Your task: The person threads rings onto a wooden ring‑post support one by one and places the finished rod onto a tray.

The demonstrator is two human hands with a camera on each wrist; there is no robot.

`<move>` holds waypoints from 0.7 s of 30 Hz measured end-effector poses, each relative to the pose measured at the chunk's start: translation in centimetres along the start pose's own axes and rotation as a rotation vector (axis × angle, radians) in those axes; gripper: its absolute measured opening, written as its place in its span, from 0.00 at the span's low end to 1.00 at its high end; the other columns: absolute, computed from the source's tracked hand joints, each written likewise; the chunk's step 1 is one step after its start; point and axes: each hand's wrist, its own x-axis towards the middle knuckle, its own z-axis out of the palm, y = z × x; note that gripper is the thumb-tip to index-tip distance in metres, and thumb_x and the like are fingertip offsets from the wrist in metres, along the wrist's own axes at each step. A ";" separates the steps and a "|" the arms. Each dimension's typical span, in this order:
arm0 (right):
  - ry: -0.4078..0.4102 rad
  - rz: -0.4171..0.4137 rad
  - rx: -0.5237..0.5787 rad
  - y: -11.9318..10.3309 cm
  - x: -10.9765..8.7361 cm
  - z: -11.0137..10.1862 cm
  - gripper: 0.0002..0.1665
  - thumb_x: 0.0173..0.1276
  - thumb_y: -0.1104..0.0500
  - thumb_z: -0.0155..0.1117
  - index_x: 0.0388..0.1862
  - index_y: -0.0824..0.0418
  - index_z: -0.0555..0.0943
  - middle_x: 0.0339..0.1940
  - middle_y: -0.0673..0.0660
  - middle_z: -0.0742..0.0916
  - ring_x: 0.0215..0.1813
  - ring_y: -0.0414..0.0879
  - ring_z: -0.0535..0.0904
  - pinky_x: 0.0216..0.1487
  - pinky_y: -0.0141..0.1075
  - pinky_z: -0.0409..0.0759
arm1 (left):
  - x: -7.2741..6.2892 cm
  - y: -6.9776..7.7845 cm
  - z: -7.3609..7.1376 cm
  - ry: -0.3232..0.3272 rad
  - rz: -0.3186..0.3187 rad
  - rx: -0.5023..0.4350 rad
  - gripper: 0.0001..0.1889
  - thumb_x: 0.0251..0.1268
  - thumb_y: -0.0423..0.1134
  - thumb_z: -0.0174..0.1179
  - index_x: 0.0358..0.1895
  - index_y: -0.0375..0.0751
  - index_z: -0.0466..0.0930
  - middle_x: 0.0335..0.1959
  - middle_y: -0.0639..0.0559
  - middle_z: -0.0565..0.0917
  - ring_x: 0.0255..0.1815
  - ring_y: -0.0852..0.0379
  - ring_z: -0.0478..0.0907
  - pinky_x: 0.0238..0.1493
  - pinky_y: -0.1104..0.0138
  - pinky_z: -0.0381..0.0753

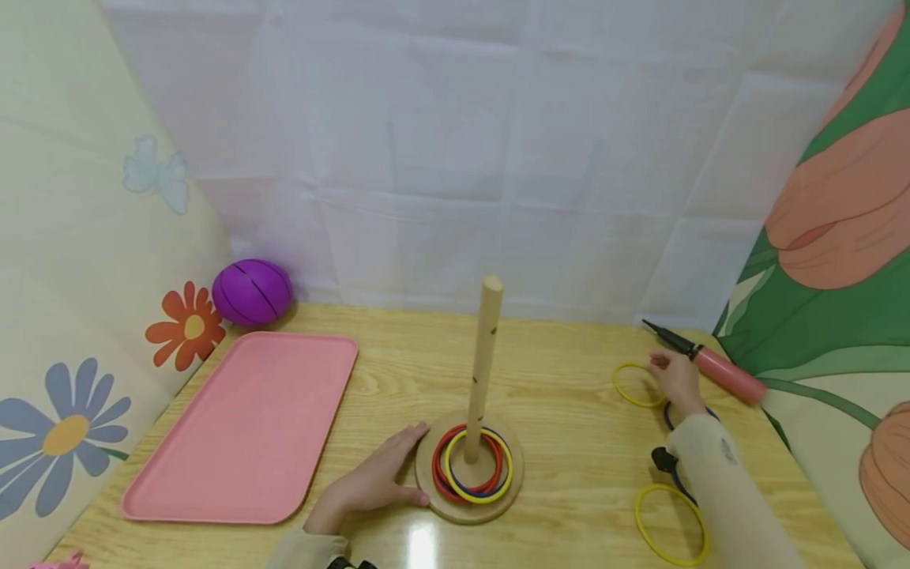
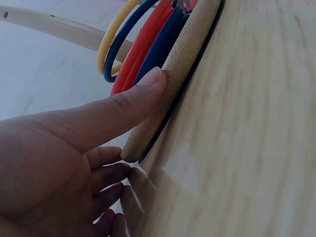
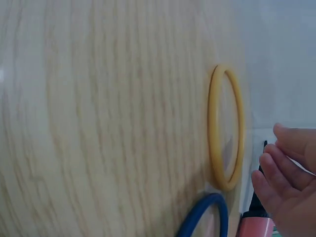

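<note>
A wooden ring toss stand (image 1: 486,371) rises upright from a round base (image 1: 469,514). Red, blue and yellow rings (image 1: 508,470) lie around its peg. My left hand (image 1: 380,474) rests against the base's left edge; in the left wrist view the thumb (image 2: 143,94) touches the rim and the fingers lie beside it. On the right, my right hand (image 1: 678,379) hovers by a yellow ring (image 3: 215,133), fingers loosely bent and apart from it in the right wrist view. A blue ring (image 3: 197,212) lies close by, partly hidden by the arm in the head view.
Another yellow ring (image 1: 640,518) lies nearer the front right. A pink hand pump (image 1: 732,375) with a black nozzle lies at the back right. On the left are a pink tray (image 1: 242,427) and a purple ball (image 1: 252,292). Fabric sheets surround the table.
</note>
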 end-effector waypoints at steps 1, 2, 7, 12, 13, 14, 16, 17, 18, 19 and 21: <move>-0.018 0.019 -0.016 0.1 0.1 0.0 0.21 0.71 0.64 0.57 0.57 0.78 0.74 0.53 0.76 0.81 0.54 0.68 0.77 0.55 0.55 0.79 | 0.0 0.0 0.0 0.000 0.002 0.000 0.54 0.48 0.51 0.73 0.73 0.28 0.53 0.74 0.28 0.58 0.74 0.27 0.51 0.73 0.36 0.50; -0.032 0.033 -0.035 0.3 0.2 0.0 0.22 0.71 0.64 0.56 0.58 0.78 0.73 0.54 0.76 0.80 0.55 0.68 0.77 0.56 0.55 0.78 | 0.0 0.0 0.0 0.001 0.003 0.004 0.54 0.48 0.51 0.73 0.73 0.28 0.53 0.74 0.29 0.58 0.74 0.27 0.51 0.73 0.36 0.50; -0.090 0.064 -0.123 0.8 0.3 0.0 0.24 0.70 0.64 0.56 0.58 0.81 0.71 0.56 0.77 0.78 0.57 0.70 0.75 0.60 0.56 0.76 | 0.0 0.1 0.1 -0.004 0.006 0.007 0.54 0.48 0.51 0.73 0.73 0.28 0.53 0.74 0.29 0.58 0.74 0.27 0.52 0.73 0.36 0.51; -0.103 0.044 -0.109 0.9 0.1 0.2 0.23 0.64 0.66 0.61 0.53 0.82 0.74 0.49 0.77 0.81 0.52 0.68 0.77 0.58 0.56 0.77 | -0.1 0.2 0.0 -0.002 0.012 0.005 0.54 0.48 0.51 0.73 0.73 0.28 0.53 0.73 0.28 0.58 0.74 0.26 0.51 0.72 0.35 0.51; -0.098 0.030 -0.108 1.0 0.1 0.3 0.22 0.61 0.67 0.62 0.51 0.81 0.75 0.47 0.76 0.82 0.50 0.68 0.78 0.57 0.56 0.77 | -0.1 0.1 0.0 -0.002 0.012 0.004 0.54 0.48 0.51 0.73 0.73 0.28 0.53 0.73 0.28 0.58 0.74 0.26 0.51 0.72 0.35 0.51; -0.094 0.012 -0.108 0.9 0.1 0.4 0.21 0.60 0.67 0.63 0.49 0.81 0.76 0.45 0.75 0.83 0.49 0.66 0.78 0.56 0.55 0.78 | -0.1 0.1 0.0 -0.002 0.008 0.001 0.54 0.48 0.51 0.73 0.73 0.28 0.53 0.74 0.28 0.58 0.74 0.26 0.51 0.73 0.35 0.51; -0.087 -0.023 -0.129 0.9 0.3 0.7 0.19 0.57 0.68 0.64 0.45 0.80 0.78 0.39 0.72 0.84 0.44 0.64 0.79 0.52 0.52 0.79 | 0.0 0.0 0.0 -0.005 0.001 -0.002 0.54 0.48 0.51 0.73 0.74 0.29 0.53 0.74 0.29 0.58 0.75 0.27 0.51 0.73 0.36 0.51; -0.089 -0.040 -0.145 0.9 0.3 0.9 0.17 0.56 0.68 0.65 0.43 0.79 0.79 0.37 0.70 0.85 0.42 0.62 0.80 0.50 0.51 0.79 | 0.0 0.0 0.1 -0.006 -0.003 -0.002 0.54 0.48 0.51 0.73 0.74 0.29 0.53 0.74 0.29 0.58 0.75 0.27 0.51 0.73 0.36 0.51; -0.097 -0.050 -0.156 0.8 0.4 1.0 0.16 0.55 0.68 0.65 0.42 0.78 0.80 0.34 0.69 0.85 0.40 0.60 0.80 0.47 0.49 0.79 | 0.0 -0.1 0.1 -0.006 -0.006 -0.005 0.54 0.48 0.51 0.73 0.74 0.29 0.53 0.74 0.29 0.57 0.75 0.27 0.51 0.73 0.36 0.51; -0.105 -0.060 -0.167 0.7 0.4 1.1 0.15 0.54 0.69 0.64 0.40 0.77 0.81 0.33 0.68 0.85 0.38 0.59 0.79 0.45 0.48 0.79 | 0.1 -0.1 0.1 -0.007 -0.007 -0.003 0.54 0.48 0.52 0.73 0.74 0.29 0.53 0.74 0.30 0.57 0.75 0.27 0.51 0.73 0.36 0.51; -0.125 -0.067 -0.186 0.5 0.4 1.2 0.13 0.54 0.69 0.63 0.38 0.75 0.81 0.32 0.66 0.85 0.36 0.57 0.79 0.42 0.46 0.79 | 0.1 -0.2 0.1 -0.008 -0.008 -0.003 0.54 0.49 0.52 0.73 0.74 0.29 0.53 0.74 0.30 0.57 0.75 0.27 0.50 0.73 0.36 0.51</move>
